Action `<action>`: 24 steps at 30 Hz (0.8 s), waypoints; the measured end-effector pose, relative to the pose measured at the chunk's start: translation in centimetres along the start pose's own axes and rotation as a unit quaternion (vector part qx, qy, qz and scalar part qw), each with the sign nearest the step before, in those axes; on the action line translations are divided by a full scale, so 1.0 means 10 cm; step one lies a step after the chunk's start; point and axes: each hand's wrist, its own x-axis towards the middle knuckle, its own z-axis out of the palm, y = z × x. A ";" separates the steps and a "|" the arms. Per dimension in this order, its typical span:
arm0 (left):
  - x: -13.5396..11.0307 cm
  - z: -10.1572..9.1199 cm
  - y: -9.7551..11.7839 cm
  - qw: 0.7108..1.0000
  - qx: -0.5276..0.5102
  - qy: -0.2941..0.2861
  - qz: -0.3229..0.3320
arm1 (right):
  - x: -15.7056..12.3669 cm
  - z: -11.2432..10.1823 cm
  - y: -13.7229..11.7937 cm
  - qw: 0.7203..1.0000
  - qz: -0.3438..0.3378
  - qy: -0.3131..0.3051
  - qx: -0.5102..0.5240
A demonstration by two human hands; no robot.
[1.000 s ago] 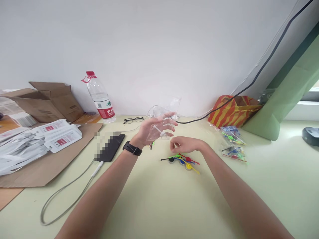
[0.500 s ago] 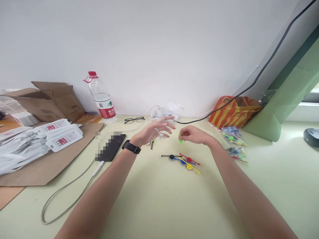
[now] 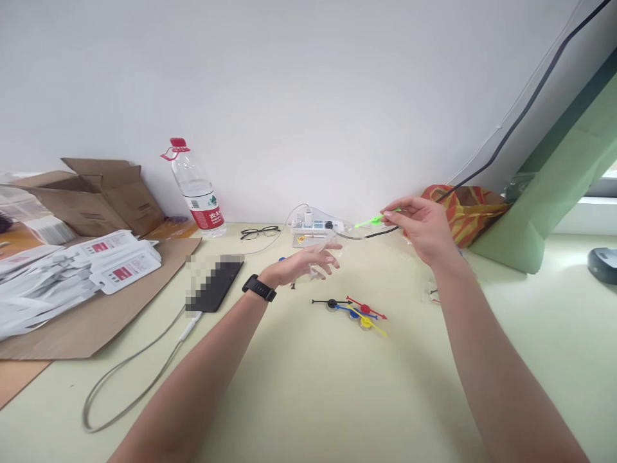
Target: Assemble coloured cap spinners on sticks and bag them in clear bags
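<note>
Above the middle of the table, my left hand (image 3: 308, 262), with a black watch on its wrist, has its fingers partly curled around a small white plastic piece (image 3: 314, 274); some clear plastic film shows at these fingers. My right hand (image 3: 418, 226) is raised near the wall, thumb and fingertips pinching a bright green arrow spinner (image 3: 375, 220) that points left. Below the hands lie a black arrow spinner (image 3: 331, 303), a red one (image 3: 365, 309), a blue one (image 3: 355, 314) and a yellow one (image 3: 366, 323), partly overlapping, with round clear bases.
A power strip (image 3: 315, 225) and glasses (image 3: 260, 232) lie by the wall. To the left are a phone (image 3: 222, 286) with a cable, a water bottle (image 3: 200, 193), a cardboard box (image 3: 110, 193) and white packets (image 3: 120, 270). A striped bag (image 3: 475, 215) is behind my right hand.
My right hand has risen and moved right with the green arrow spinner, which has swung from hanging down to nearly level. My left hand has dropped slightly. The spinners on the table have not moved.
</note>
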 end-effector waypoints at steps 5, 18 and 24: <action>-0.02 0.04 0.04 1.000 0.010 -0.022 -0.001 | -0.09 0.14 -0.14 0.992 0.002 -0.120 -0.050; -0.01 0.07 0.08 0.999 -0.005 -0.048 0.004 | -0.11 0.17 -0.15 0.973 -0.014 -0.210 -0.099; -0.01 0.07 0.08 0.999 -0.024 -0.042 -0.003 | -0.11 0.16 -0.13 0.976 -0.002 -0.203 -0.085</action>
